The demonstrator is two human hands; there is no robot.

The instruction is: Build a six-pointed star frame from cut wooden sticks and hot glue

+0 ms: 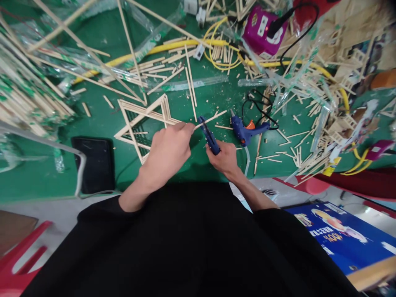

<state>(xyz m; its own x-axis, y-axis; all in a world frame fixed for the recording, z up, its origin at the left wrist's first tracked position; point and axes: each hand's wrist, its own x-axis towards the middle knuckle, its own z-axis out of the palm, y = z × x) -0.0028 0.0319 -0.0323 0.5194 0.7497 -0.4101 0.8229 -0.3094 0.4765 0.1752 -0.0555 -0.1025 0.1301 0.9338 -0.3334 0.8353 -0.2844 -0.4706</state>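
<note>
Between the fingers of my left hand (169,149) is one end of a thin wooden stick (213,118), which points right and slightly away from me. My right hand (223,158) is closed around a dark blue cutting tool (210,138), seemingly pliers or cutters, whose jaws meet the stick near its middle. Whether the jaws have bitten into the wood I cannot tell. Left of and partly behind my left hand lies a star-shaped frame of wooden sticks (130,123). A blue hot glue gun (244,130) rests on the green table just right of the tool.
A black flat box (93,165) and bundled sticks (27,82) occupy the left side. Behind runs a yellow cable (173,45) towards a purple power socket block (262,31). Stick offcuts and plastic wrappers (318,123) are heaped at the right. Loose sticks (190,78) lie ahead.
</note>
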